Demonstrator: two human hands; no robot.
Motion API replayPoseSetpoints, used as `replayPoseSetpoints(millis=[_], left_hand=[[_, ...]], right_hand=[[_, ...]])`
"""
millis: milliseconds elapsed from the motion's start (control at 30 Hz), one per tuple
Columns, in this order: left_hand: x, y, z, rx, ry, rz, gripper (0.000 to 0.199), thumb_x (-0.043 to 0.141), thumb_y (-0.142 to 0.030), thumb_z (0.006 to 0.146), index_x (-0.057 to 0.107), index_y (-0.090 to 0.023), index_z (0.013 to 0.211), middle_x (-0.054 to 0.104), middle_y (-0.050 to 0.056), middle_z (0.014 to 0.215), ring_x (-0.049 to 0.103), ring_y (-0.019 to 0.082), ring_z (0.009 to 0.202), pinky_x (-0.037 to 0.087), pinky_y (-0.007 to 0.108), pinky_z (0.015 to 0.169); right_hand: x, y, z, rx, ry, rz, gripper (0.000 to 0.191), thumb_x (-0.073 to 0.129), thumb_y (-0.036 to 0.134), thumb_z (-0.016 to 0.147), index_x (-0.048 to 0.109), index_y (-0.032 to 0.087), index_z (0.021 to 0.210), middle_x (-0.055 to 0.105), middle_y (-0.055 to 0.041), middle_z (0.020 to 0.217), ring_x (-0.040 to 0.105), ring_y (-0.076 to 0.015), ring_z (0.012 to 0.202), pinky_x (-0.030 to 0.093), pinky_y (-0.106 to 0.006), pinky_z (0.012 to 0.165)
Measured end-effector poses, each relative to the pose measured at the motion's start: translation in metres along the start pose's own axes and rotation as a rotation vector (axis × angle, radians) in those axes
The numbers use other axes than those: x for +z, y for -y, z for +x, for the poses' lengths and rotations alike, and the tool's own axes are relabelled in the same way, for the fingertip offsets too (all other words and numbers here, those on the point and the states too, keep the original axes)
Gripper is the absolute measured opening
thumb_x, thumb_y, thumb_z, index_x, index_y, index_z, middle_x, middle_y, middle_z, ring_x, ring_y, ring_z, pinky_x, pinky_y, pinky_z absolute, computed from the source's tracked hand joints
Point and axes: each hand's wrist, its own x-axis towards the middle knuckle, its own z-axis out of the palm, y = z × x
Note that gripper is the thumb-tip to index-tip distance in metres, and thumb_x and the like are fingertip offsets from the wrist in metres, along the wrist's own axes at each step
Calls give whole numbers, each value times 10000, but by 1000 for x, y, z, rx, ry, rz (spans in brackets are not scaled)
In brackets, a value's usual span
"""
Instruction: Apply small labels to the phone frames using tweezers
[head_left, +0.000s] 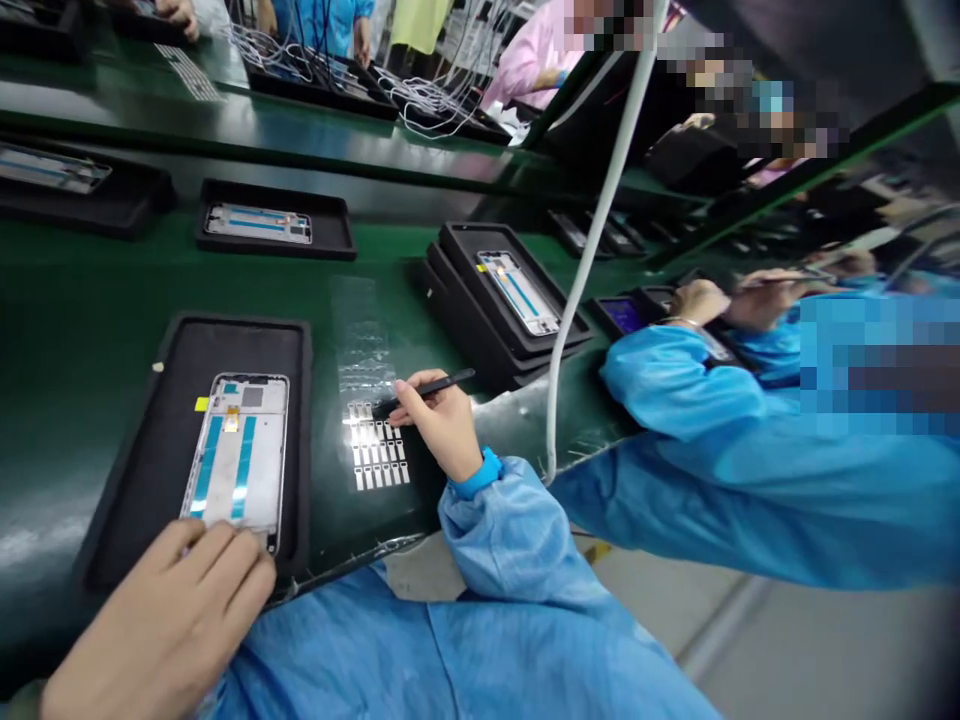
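My left hand (161, 625) lies at the bottom left, its fingers pressed together on the lower end of a phone mid-frame (236, 460). That silver frame, with teal strips and a small orange patch, sits in a black rubber tray (195, 345). My right hand (439, 425), with a blue wristband, grips a slim black pick tool (439, 388). The tool's tip reaches the top of a sheet of small metallic stickers (375, 450), laid in rows on a clear film (364, 335).
A green conveyor belt (97, 320) carries more black trays with phone frames, including a stack (517, 290) ahead. A co-worker's blue-sleeved arm (675, 385) reaches in from the right. A white cable (592, 270) hangs down mid-view. Another belt and other people lie beyond.
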Motion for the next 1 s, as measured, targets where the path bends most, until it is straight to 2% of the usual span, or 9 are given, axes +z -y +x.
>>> replayPoseSetpoints(millis=[167,300,367,400,433,500,633,867,1000], left_hand=[[1,-26,21,46,-20,8,326,366,-71,845,624,-163,1023,629,86,894,580,213,774,451,362,693],[-6,-26,55,59,-42,-32,283,435,-306,918,611,-129,1050,641,119,927,604,220,748,474,350,630],[-2,-13,78,91,-31,-56,358,488,-412,895,616,-132,1077,642,147,1060,614,264,903,493,401,736],[3,-4,89,114,-17,-75,383,509,-445,881,619,-144,1091,617,151,1163,579,290,1047,473,445,847],[9,5,98,133,-6,-92,418,514,-473,873,616,-154,1123,575,156,1259,513,312,1173,410,505,958],[23,22,112,119,34,-149,476,490,-543,862,599,-212,1187,500,150,1363,402,337,1297,275,607,1045],[41,37,117,96,53,-248,491,398,-576,889,556,-283,1250,489,137,1378,382,323,1319,189,657,1065],[39,33,115,92,33,-254,460,392,-551,901,569,-287,1233,508,139,1359,428,324,1285,210,655,1061],[41,34,116,77,34,-267,462,375,-556,905,571,-287,1226,509,137,1358,424,321,1289,200,658,1063]], right_hand=[[-3,-7,-5,-19,24,-92,325,665,484,745,526,195,797,627,22,533,679,-172,514,560,-251,508],[-3,-7,-3,2,68,-79,324,662,488,747,525,197,790,631,19,546,677,-170,520,561,-258,513],[-3,-6,-3,1,103,-79,318,659,487,751,528,198,780,629,21,554,674,-164,524,563,-259,526],[-4,-6,-3,0,117,-80,317,657,488,752,530,199,777,630,21,558,674,-163,526,564,-263,534],[-4,-5,-3,1,127,-81,317,656,490,753,532,199,776,631,21,562,674,-164,529,566,-269,540],[-4,-5,-3,1,135,-83,316,655,492,753,536,200,779,635,21,570,675,-167,534,568,-277,547],[-3,-3,-2,-3,132,-88,306,664,479,750,539,201,775,634,26,566,668,-155,521,563,-270,544],[0,-3,-1,72,109,-36,288,676,445,744,548,191,791,633,28,543,660,-143,499,552,-244,511],[-1,2,2,143,106,75,287,712,400,712,563,183,826,619,47,546,641,-114,478,545,-208,489]])
